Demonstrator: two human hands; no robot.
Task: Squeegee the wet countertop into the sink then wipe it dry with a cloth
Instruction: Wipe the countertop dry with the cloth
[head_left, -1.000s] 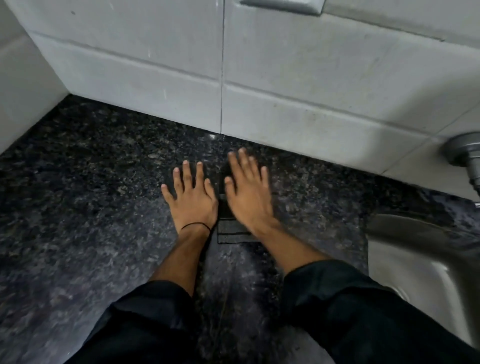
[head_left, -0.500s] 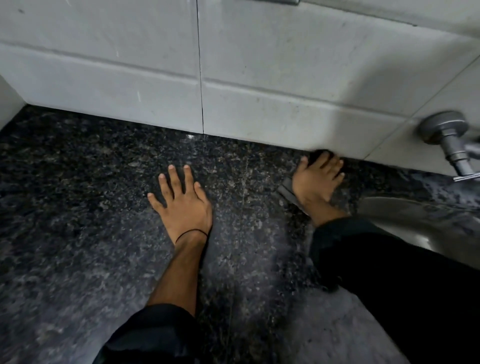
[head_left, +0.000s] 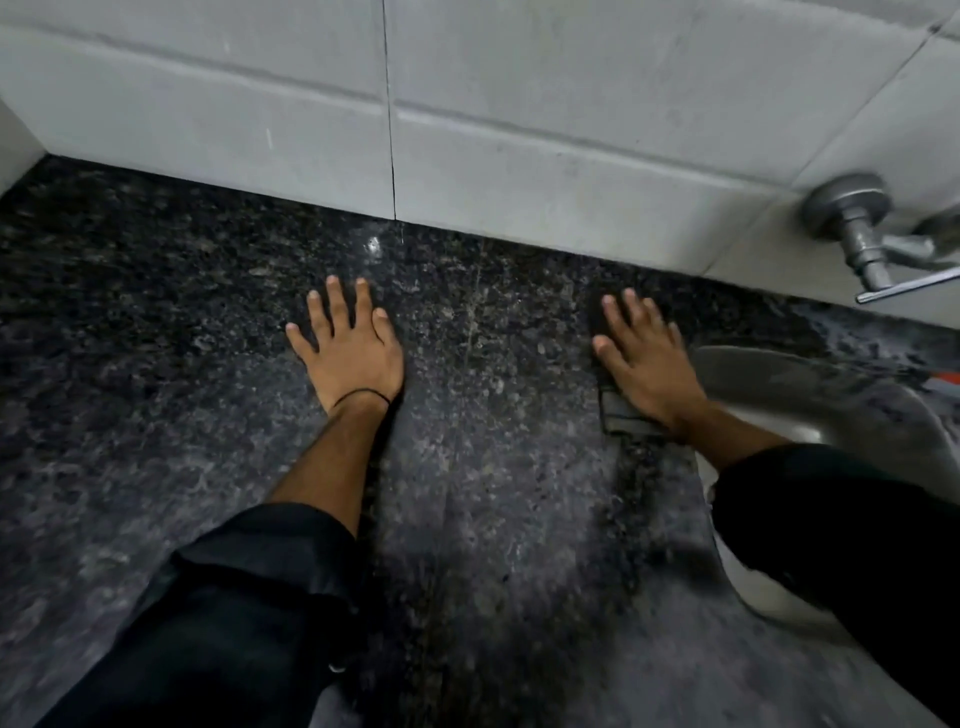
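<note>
View from above of a dark speckled stone countertop (head_left: 156, 364) that fills most of the frame, with a pale grey tiled wall (head_left: 519, 104) across the top. A person's two forearms reach up from the bottom edge, each in a pushed-up black sleeve. The left hand (head_left: 350, 358), a little left of centre, lies palm down on the bare stone with its fingers straight and slightly spread, holding nothing; a thin black band (head_left: 363, 396) circles its wrist. The right hand (head_left: 649, 369), right of centre, is also flat with its fingers straight, and presses down on a dark cloth (head_left: 621, 413) lying on the counter. Most of the cloth is hidden under the palm; a folded grey corner shows below and to the left of the wrist, and a dark edge shows past the thumb and fingertips. The cloth sits just beside the left rim of a metal sink (head_left: 810, 384), whose curved basin takes up the right side of the frame and is partly covered by the right sleeve. A metal tap (head_left: 857, 228) is fixed to the wall in the upper right, above the sink. A small bright gleam shows on the stone near the wall, above the left hand. A darker streak runs down the counter from the cloth toward the bottom of the frame.
</note>
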